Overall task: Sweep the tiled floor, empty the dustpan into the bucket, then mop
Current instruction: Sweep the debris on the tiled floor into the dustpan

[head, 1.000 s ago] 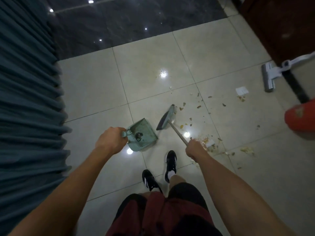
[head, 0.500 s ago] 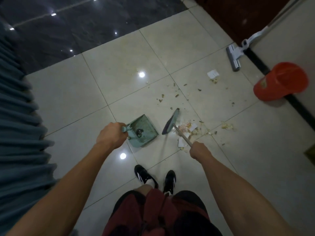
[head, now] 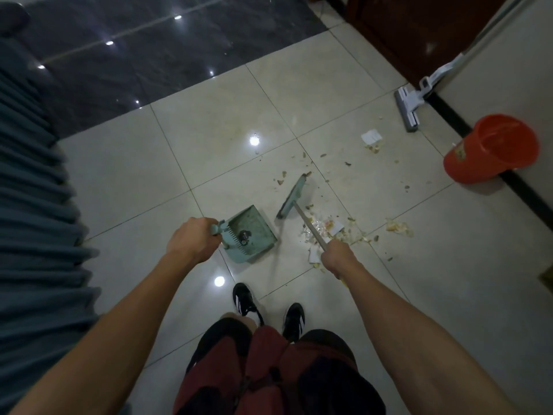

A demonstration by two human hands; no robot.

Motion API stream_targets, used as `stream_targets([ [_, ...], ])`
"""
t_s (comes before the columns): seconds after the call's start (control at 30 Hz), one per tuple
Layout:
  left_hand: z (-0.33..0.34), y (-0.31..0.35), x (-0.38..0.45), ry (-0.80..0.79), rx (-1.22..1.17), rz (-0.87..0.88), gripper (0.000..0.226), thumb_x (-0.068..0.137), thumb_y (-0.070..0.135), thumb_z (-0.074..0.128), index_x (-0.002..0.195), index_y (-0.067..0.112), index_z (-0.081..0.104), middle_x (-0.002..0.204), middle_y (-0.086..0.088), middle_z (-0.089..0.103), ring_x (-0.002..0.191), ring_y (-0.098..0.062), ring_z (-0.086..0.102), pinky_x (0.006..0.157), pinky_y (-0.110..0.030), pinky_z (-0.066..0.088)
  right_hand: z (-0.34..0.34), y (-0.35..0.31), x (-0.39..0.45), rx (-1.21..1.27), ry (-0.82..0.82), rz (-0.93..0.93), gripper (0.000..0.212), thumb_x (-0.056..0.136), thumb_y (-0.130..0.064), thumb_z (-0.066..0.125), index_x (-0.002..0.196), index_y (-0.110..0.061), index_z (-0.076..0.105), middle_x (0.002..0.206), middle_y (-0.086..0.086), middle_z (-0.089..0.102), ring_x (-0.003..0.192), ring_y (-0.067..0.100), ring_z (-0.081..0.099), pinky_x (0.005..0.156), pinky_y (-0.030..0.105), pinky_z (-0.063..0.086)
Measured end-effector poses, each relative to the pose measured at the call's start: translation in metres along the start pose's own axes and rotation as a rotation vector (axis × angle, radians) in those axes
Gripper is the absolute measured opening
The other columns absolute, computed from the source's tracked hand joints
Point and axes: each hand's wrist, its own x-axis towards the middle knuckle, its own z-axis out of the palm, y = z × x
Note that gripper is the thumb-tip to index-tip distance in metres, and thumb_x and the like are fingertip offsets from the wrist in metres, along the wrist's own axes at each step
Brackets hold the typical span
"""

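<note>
A pleated teal curtain (head: 33, 223) was noted along the left edge. The dustpan (head: 250, 235), its contents indistinct, was gripped at the handle by the left hand (head: 191, 239). The broom (head: 294, 196), among debris (head: 332, 230), was grasped by the right hand (head: 336, 256). The mop (head: 408, 107), its handle cut off, and the red bucket (head: 490, 149) stood by the wall.

A single head-worn view is given, aimed forward and steeply down from standing height. The tiled floor (head: 314, 94) is seen from above, with both forearms reaching in from the bottom edge and the feet below.
</note>
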Motion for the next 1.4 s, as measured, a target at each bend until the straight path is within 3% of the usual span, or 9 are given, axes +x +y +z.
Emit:
stream_targets([
  [0.17,-0.024,-0.033,0.02,0.024,-0.107,-0.085,0.009,0.093,0.029,0.064,0.087,0.026,0.071,0.078,-0.001,0.064,0.071,-0.023,0.062,0.065,-0.034,0.053,-0.003,-0.055,0.022,-0.007,-0.026,-0.018,0.03,0.094,-0.01,0.048,0.121,-0.003,0.058,0.113,0.017,0.062,0.095,0.032,0.065,0.068,0.033,0.054],
  [0.27,-0.04,-0.061,0.045,0.025,-0.154,-0.116,0.009,0.091,0.027,0.064,0.086,0.024,0.072,0.075,0.001,0.063,0.068,-0.02,0.061,0.061,-0.03,0.049,-0.001,-0.096,0.039,-0.021,-0.03,-0.034,0.028,0.092,-0.01,0.049,0.117,-0.003,0.06,0.108,0.016,0.064,0.09,0.032,0.067,0.064,0.034,0.055],
  [0.47,-0.077,-0.116,0.092,0.007,-0.193,-0.136,0.009,0.092,0.028,0.064,0.085,0.026,0.07,0.076,0.0,0.064,0.071,-0.023,0.063,0.066,-0.033,0.055,0.001,-0.188,0.068,-0.119,-0.026,-0.068,0.02,0.09,-0.008,0.05,0.107,-0.005,0.06,0.1,0.013,0.062,0.089,0.032,0.066,0.074,0.039,0.06],
  [0.63,-0.109,-0.139,0.134,0.009,-0.171,-0.121,0.01,0.091,0.028,0.062,0.087,0.025,0.071,0.078,0.0,0.064,0.073,-0.024,0.063,0.069,-0.035,0.056,0.001,-0.242,0.088,-0.11,-0.016,-0.087,0.019,0.092,-0.01,0.05,0.106,-0.003,0.061,0.091,0.011,0.061,0.076,0.028,0.066,0.061,0.034,0.057],
  [0.77,-0.13,-0.141,0.167,0.004,-0.155,-0.117,0.008,0.09,0.026,0.063,0.087,0.024,0.071,0.079,-0.002,0.066,0.074,-0.025,0.063,0.067,-0.033,0.055,-0.012,-0.275,0.11,-0.121,-0.025,-0.092,0.022,0.091,-0.009,0.047,0.108,-0.004,0.061,0.09,0.011,0.059,0.071,0.028,0.063,0.053,0.03,0.05],
  [0.87,-0.143,-0.137,0.194,0.0,-0.143,-0.118,0.009,0.091,0.025,0.063,0.084,0.028,0.068,0.079,-0.002,0.065,0.073,-0.025,0.063,0.065,-0.032,0.054,-0.026,-0.297,0.134,-0.136,-0.014,-0.092,0.024,0.089,-0.008,0.047,0.11,-0.007,0.061,0.091,0.01,0.059,0.073,0.028,0.065,0.061,0.036,0.059],
  [1.1,-0.171,-0.106,0.264,0.007,-0.137,-0.139,0.009,0.095,0.03,0.061,0.093,0.029,0.071,0.077,0.001,0.065,0.07,-0.021,0.063,0.062,-0.03,0.052,-0.063,-0.333,0.2,-0.132,-0.042,-0.11,0.028,0.093,-0.011,0.047,0.118,-0.005,0.059,0.094,0.01,0.057,0.081,0.03,0.065,0.072,0.041,0.061],
  [1.23,-0.183,-0.08,0.301,-0.004,-0.107,-0.141,0.008,0.097,0.029,0.061,0.095,0.028,0.07,0.074,0.005,0.061,0.066,-0.014,0.059,0.054,-0.026,0.043,-0.082,-0.339,0.229,-0.034,-0.092,-0.094,0.039,0.093,-0.011,0.044,0.13,-0.007,0.054,0.111,0.013,0.06,0.085,0.031,0.066,0.071,0.041,0.061],
  [1.4,-0.188,-0.063,0.332,-0.026,-0.066,-0.127,0.013,0.099,0.029,0.059,0.098,0.024,0.071,0.074,0.007,0.061,0.066,-0.014,0.061,0.055,-0.027,0.046,-0.095,-0.342,0.251,-0.024,-0.123,-0.103,0.037,0.093,-0.01,0.045,0.128,-0.008,0.056,0.111,0.013,0.061,0.081,0.029,0.062,0.066,0.035,0.056],
])
